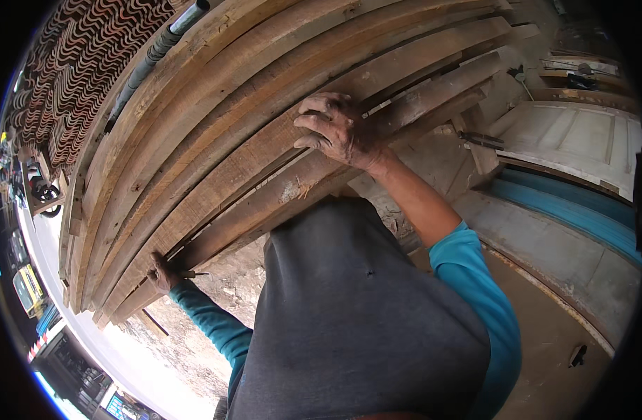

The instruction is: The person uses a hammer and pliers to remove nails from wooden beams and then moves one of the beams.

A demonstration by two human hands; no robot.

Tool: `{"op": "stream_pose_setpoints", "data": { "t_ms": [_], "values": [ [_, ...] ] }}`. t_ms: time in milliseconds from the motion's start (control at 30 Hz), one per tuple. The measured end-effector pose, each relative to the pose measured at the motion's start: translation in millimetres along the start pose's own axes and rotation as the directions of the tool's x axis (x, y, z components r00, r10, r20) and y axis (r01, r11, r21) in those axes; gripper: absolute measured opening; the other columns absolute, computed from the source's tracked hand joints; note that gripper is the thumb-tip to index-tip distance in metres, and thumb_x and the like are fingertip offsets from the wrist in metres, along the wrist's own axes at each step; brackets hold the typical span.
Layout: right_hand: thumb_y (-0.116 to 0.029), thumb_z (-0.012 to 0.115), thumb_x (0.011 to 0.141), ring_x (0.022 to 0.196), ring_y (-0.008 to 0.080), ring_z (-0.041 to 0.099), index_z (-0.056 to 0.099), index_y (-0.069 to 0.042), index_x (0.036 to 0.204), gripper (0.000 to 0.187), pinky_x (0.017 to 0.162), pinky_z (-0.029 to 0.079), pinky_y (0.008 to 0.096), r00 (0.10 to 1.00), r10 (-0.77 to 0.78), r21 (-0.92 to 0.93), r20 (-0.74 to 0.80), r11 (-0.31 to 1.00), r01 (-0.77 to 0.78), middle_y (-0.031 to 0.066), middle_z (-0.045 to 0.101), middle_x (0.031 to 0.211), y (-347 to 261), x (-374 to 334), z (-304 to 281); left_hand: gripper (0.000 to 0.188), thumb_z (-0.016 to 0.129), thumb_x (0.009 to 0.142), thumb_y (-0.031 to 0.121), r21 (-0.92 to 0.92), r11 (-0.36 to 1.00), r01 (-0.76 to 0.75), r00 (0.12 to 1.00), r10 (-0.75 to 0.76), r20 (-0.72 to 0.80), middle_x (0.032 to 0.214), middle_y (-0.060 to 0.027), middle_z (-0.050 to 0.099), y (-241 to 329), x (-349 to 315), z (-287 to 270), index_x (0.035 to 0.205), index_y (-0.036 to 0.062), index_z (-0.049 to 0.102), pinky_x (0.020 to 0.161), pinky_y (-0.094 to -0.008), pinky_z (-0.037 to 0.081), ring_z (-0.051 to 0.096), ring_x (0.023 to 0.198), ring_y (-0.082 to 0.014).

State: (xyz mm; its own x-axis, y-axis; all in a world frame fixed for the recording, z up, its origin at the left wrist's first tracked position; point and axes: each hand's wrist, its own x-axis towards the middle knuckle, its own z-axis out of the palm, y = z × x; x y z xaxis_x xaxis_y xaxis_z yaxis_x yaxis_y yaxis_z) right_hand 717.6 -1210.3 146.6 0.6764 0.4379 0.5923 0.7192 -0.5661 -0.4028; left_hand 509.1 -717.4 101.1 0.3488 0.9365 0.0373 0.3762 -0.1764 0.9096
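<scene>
Long wooden beams (237,164) lie side by side in front of me, running from lower left to upper right. My right hand (338,129) is laid over one of the nearer beams, its bent fingers gripping the wood. Toward the beams' lower left end, my left hand (163,274) is closed around the near edge of a beam, the thumb on top. A thin tool with a wooden handle (192,274) sticks out beside the left wrist; whether that hand holds it cannot be seen. The nearest beam (293,192) has a splintered, pale patch.
Stacked clay roof tiles (83,91) rise at the far left beside a grey metal pipe (149,63). Dark pliers (480,139) lie on a wood piece to the right. Pale panels (573,136) and blue boards (566,203) stand farther right. Wood shavings litter the ground below.
</scene>
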Motion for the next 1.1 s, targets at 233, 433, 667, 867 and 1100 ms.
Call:
{"op": "stream_pose_setpoints", "data": {
  "t_ms": [233, 433, 667, 867, 1100],
  "values": [
    [-0.033, 0.079, 0.078, 0.111, 0.0245, 0.056, 0.064, -0.014, 0.102, 0.035, 0.096, 0.045, 0.0411, 0.999, 0.014, 0.067, -0.039, 0.998, -0.011, 0.0025, 0.058, 0.116, 7.0, -5.1, 1.9, 0.051, 0.079, 0.082, 0.046, -0.028, 0.997, 0.078, 0.997, -0.078, 0.013, 0.075, -0.0102, 0.06, 51.6, -56.4, 12.9, 0.096, 0.0063, 0.051, 0.041, -0.0241, 0.041, 0.051, 0.049, -0.0132],
    [-0.029, 0.079, 0.08, 0.11, 0.0252, 0.055, 0.062, -0.011, 0.108, 0.038, 0.095, 0.045, 0.0423, 0.993, 0.006, 0.052, -0.119, 0.999, 0.0, 0.0052, 0.058, 0.114, -10.7, -36.4, -20.0, 0.028, 0.069, 0.094, 0.032, -0.26, 0.952, 0.164, 0.901, -0.038, 0.432, 0.068, -0.0033, 0.057, 89.5, -162.2, 37.9, 0.095, 0.0084, 0.053, 0.041, -0.0213, 0.036, 0.047, 0.048, -0.0063],
    [-0.014, 0.077, 0.082, 0.077, 0.0323, 0.067, 0.063, -0.001, 0.108, 0.032, 0.069, 0.055, 0.0398, 0.962, 0.185, 0.218, 0.201, 0.949, -0.228, 0.0169, 0.067, 0.092, -57.6, -127.4, -48.5, 0.036, 0.073, 0.089, 0.033, 0.026, 0.985, 0.169, 0.764, -0.148, 0.628, 0.082, -0.0048, 0.065, 91.6, -255.2, 47.0, 0.103, 0.0024, 0.061, 0.056, -0.027, 0.051, 0.06, 0.064, -0.0112],
    [-0.02, 0.074, 0.085, 0.077, 0.035, 0.068, 0.065, -0.004, 0.104, 0.026, 0.067, 0.054, 0.0446, 0.799, 0.272, 0.104, 0.536, 0.918, -0.383, 0.0157, 0.067, 0.088, -75.1, -168.6, -38.5, 0.04, 0.072, 0.09, 0.035, -0.046, 0.977, -0.21, 0.665, 0.177, 0.725, 0.093, -0.0119, 0.068, 86.5, -270.0, 56.9, 0.108, 0.001, 0.061, 0.076, -0.0343, 0.053, 0.066, 0.085, -0.0218],
    [-0.027, 0.078, 0.082, 0.082, 0.0345, 0.068, 0.065, -0.006, 0.104, 0.033, 0.07, 0.054, 0.0451, 0.825, 0.161, 0.195, 0.541, 0.931, -0.31, 0.0143, 0.068, 0.093, -124.5, -108.3, -15.4, 0.036, 0.073, 0.09, 0.031, -0.139, 0.96, -0.243, 0.607, 0.262, 0.75, 0.096, -0.0147, 0.068, 86.4, -260.1, 30.1, 0.109, 0.0027, 0.062, 0.078, -0.0359, 0.053, 0.067, 0.088, -0.0263]
  ]
}}
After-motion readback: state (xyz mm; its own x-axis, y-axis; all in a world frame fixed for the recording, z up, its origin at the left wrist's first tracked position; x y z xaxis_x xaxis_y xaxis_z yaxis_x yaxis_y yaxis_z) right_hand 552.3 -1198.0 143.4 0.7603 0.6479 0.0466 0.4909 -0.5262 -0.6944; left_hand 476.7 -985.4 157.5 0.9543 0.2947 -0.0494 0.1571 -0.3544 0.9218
